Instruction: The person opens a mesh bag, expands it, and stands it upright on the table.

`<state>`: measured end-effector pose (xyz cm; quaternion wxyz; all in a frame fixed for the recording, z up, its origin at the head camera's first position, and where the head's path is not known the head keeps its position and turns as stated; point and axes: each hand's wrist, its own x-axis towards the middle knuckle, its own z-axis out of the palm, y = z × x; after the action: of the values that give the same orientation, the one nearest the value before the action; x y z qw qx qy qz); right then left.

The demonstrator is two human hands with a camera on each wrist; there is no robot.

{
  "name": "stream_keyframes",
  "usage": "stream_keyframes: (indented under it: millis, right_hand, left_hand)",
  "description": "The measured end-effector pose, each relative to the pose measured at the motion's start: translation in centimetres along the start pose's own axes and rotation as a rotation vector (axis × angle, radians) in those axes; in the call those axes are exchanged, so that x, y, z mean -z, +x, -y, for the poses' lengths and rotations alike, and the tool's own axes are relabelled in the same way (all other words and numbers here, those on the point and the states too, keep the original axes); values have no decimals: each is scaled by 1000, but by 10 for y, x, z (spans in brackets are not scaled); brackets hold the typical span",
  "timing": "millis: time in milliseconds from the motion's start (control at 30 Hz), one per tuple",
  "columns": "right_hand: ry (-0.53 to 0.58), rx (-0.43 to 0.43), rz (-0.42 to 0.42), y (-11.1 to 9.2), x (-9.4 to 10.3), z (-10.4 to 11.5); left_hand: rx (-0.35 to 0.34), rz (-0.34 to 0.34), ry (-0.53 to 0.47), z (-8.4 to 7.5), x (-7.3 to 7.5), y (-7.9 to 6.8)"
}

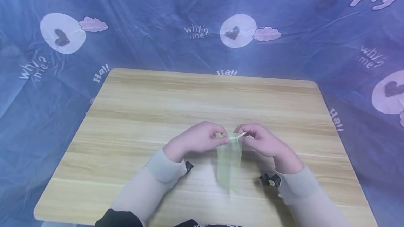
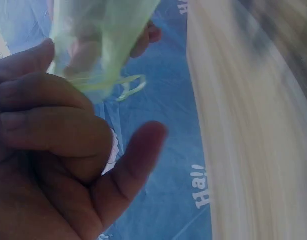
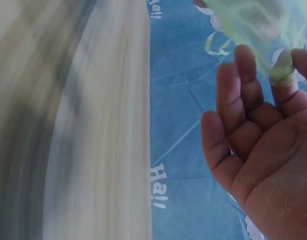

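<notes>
A sheer pale green drawstring pouch (image 1: 229,167) hangs by its top edge over the table, between the two hands. My left hand (image 1: 200,136) pinches the left side of its mouth with thumb and index finger. On the other side, my right hand (image 1: 262,138) pinches the rim; in the right wrist view its index fingertip shows through the mesh of the pouch (image 3: 248,22). A thin drawstring loop (image 2: 132,87) sticks out beside the mouth in the left wrist view. Whether anything lies inside the pouch cannot be made out.
A light wood-grain table (image 1: 202,97) with rounded corners lies beneath the hands. Blue printed cloth (image 1: 151,45) stands behind it and on both sides. Small black wrist devices (image 1: 269,180) sit beneath the sleeves (image 1: 300,188).
</notes>
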<state>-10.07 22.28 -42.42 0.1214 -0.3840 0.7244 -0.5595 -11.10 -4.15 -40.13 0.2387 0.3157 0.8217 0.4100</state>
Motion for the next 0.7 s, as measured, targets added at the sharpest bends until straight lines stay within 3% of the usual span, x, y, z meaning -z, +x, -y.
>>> stream_keyframes:
  millis: [133,300,467,700]
  right_hand:
    - [-48,-20,-36,1,1,1]
    - [44,-1,-9,1,3,-2]
    - [111,-21,24,0,4,-7]
    - [132,-60,11,0,3,-16]
  left_hand:
    - [19,24,-25,2,2,-1]
    - [-22,0,-116,9,3,2]
    - [-23,-38,-99,15,5,5]
    - [12,-32,-84,18,4,5]
